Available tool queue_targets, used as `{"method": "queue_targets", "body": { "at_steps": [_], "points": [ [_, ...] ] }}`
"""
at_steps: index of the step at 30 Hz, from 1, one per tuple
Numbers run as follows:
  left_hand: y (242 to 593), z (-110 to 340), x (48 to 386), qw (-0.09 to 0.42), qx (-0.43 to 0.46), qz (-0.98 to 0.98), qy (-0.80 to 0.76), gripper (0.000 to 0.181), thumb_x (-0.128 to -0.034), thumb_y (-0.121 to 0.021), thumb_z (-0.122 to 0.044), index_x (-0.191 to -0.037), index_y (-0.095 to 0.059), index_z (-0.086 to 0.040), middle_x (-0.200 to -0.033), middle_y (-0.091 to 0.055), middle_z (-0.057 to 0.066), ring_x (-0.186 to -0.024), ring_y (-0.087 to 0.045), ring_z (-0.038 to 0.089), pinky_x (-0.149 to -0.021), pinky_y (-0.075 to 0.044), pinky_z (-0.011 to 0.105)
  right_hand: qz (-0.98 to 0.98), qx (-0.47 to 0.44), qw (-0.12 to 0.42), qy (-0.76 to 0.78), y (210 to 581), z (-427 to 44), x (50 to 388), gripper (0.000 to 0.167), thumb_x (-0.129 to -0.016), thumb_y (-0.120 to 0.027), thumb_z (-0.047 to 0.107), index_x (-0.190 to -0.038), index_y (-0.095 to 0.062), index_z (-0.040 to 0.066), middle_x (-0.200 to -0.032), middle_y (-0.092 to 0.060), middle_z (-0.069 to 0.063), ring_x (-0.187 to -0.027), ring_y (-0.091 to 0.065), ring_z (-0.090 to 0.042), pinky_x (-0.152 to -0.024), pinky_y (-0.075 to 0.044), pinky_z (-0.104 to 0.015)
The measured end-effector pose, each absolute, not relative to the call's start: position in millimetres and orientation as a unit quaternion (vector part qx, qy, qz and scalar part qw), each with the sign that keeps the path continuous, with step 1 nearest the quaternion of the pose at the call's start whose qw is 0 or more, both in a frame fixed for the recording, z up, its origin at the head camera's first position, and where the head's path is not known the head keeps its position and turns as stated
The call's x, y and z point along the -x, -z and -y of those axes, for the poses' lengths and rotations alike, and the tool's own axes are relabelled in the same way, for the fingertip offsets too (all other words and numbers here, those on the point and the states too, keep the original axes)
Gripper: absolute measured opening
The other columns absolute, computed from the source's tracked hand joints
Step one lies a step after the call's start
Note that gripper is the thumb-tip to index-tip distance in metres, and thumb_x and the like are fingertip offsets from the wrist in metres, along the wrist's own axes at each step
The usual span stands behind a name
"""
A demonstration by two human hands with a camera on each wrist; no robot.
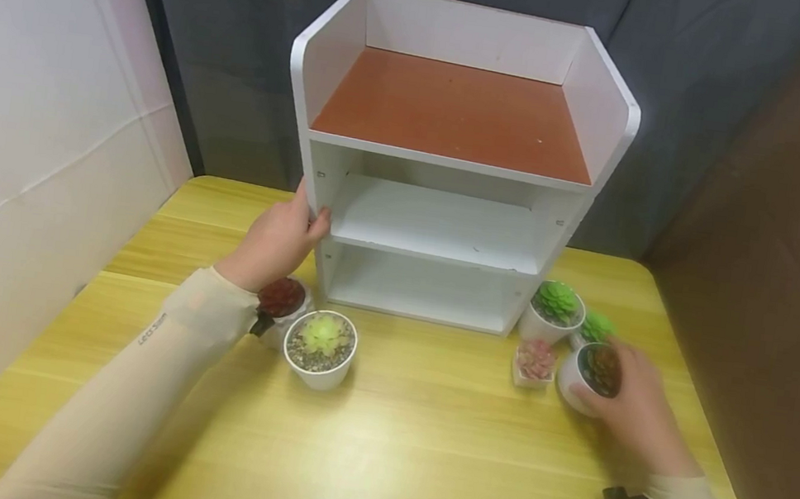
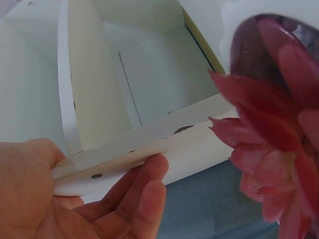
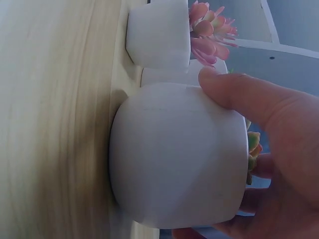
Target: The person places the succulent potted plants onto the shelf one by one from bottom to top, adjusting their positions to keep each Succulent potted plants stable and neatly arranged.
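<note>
A small white shelf unit [image 1: 448, 160] with a brown top board stands at the back of the table. My left hand [image 1: 280, 239] grips the front edge of its left side panel [image 2: 149, 144], thumb on one face and fingers on the other. On the right, my right hand [image 1: 639, 408] holds a white potted succulent [image 3: 174, 154] by its rim, thumb and fingers on opposite sides. Its reddish-green leaves [image 3: 253, 152] are partly hidden by the hand. Beside that pot stands a pink succulent [image 1: 534, 361] in a squarish white pot [image 3: 159, 35].
A dark red succulent [image 1: 282, 297], partly behind my left wrist, and a pale green one [image 1: 320, 348] stand in white pots at the shelf's front left. Two bright green succulents, one in a larger pot [image 1: 548, 322], stand at its right. A brown panel [image 1: 775, 246] borders the right.
</note>
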State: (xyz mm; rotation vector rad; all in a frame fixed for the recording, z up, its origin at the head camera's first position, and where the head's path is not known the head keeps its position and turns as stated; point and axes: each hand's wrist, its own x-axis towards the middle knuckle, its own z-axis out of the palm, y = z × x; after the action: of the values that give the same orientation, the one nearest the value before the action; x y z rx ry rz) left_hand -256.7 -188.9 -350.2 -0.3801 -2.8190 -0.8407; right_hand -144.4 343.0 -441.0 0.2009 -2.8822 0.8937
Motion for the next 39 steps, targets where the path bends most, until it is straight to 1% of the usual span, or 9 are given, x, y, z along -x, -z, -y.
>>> {"method": "queue_targets", "body": {
  "at_steps": [5,12,18,21,26,31,35,39],
  "points": [
    [350.4,189.1,256.6,0.086,0.126,0.946,0.285,0.063,-0.1144,-0.045,-0.030,-0.165,-0.019,-0.002,-0.109,-0.071,0.027,-0.080,-0.064,0.034,-0.065,-0.051,0.046,0.950,-0.054,0.051,-0.302,443.1,-343.8,143.6,0.106,-0.092,-0.089,0.041,-0.163,-0.030,-0.011,-0.154,-0.040,-0.041,-0.141,-0.037,-0.061,-0.112,-0.030,-0.078],
    [350.2,189.2,256.4,0.087,0.127,0.946,0.287,0.064,-0.1144,-0.045,-0.029,-0.166,-0.017,-0.003,-0.120,-0.069,0.030,-0.082,-0.065,0.035,-0.066,-0.051,0.047,0.945,-0.037,0.040,-0.321,443.9,-343.5,142.7,0.114,-0.092,-0.089,0.045,-0.164,-0.022,-0.014,-0.156,-0.035,-0.044,-0.143,-0.035,-0.063,-0.113,-0.029,-0.079],
    [351.0,189.3,257.2,0.089,0.126,0.946,0.285,0.064,-0.1143,-0.046,-0.029,-0.165,-0.017,-0.004,-0.119,-0.070,0.030,-0.083,-0.065,0.035,-0.067,-0.052,0.047,0.941,-0.015,0.021,-0.336,444.5,-343.4,142.4,0.120,-0.092,-0.088,0.048,-0.165,-0.016,-0.015,-0.158,-0.031,-0.046,-0.143,-0.035,-0.065,-0.114,-0.029,-0.078],
    [351.2,189.0,257.0,0.088,0.126,0.947,0.284,0.063,-0.1145,-0.045,-0.030,-0.165,-0.018,-0.003,-0.117,-0.070,0.029,-0.083,-0.065,0.035,-0.067,-0.051,0.047,0.938,-0.008,0.016,-0.346,445.0,-344.0,141.7,0.119,-0.092,-0.088,0.048,-0.164,-0.016,-0.015,-0.157,-0.033,-0.046,-0.143,-0.036,-0.064,-0.114,-0.030,-0.078],
    [350.6,188.3,256.9,0.087,0.127,0.947,0.281,0.063,-0.1148,-0.044,-0.030,-0.166,-0.018,-0.004,-0.113,-0.071,0.029,-0.083,-0.065,0.036,-0.069,-0.051,0.048,0.935,-0.005,0.016,-0.354,445.1,-345.1,141.0,0.115,-0.092,-0.088,0.046,-0.162,-0.021,-0.015,-0.154,-0.037,-0.044,-0.141,-0.039,-0.062,-0.113,-0.032,-0.077],
    [349.7,187.9,256.3,0.086,0.126,0.948,0.281,0.063,-0.1148,-0.043,-0.030,-0.166,-0.017,-0.004,-0.111,-0.071,0.028,-0.083,-0.065,0.035,-0.070,-0.052,0.049,0.934,-0.005,0.013,-0.357,444.6,-344.8,141.1,0.113,-0.093,-0.088,0.044,-0.162,-0.022,-0.015,-0.153,-0.038,-0.044,-0.141,-0.040,-0.061,-0.113,-0.033,-0.076],
    [349.5,188.0,255.7,0.083,0.127,0.947,0.283,0.063,-0.1150,-0.043,-0.031,-0.166,-0.017,-0.003,-0.115,-0.071,0.029,-0.085,-0.065,0.035,-0.071,-0.052,0.049,0.933,-0.005,0.013,-0.360,445.1,-345.1,141.0,0.112,-0.093,-0.088,0.043,-0.162,-0.022,-0.015,-0.153,-0.038,-0.044,-0.141,-0.040,-0.061,-0.113,-0.033,-0.076],
    [350.8,187.9,255.9,0.086,0.127,0.946,0.284,0.063,-0.1148,-0.043,-0.031,-0.166,-0.017,-0.003,-0.119,-0.070,0.030,-0.086,-0.065,0.036,-0.072,-0.052,0.050,0.935,-0.002,0.010,-0.356,445.3,-345.5,139.6,0.113,-0.093,-0.087,0.045,-0.163,-0.022,-0.014,-0.154,-0.038,-0.044,-0.141,-0.040,-0.061,-0.113,-0.033,-0.076]
  ]
}}
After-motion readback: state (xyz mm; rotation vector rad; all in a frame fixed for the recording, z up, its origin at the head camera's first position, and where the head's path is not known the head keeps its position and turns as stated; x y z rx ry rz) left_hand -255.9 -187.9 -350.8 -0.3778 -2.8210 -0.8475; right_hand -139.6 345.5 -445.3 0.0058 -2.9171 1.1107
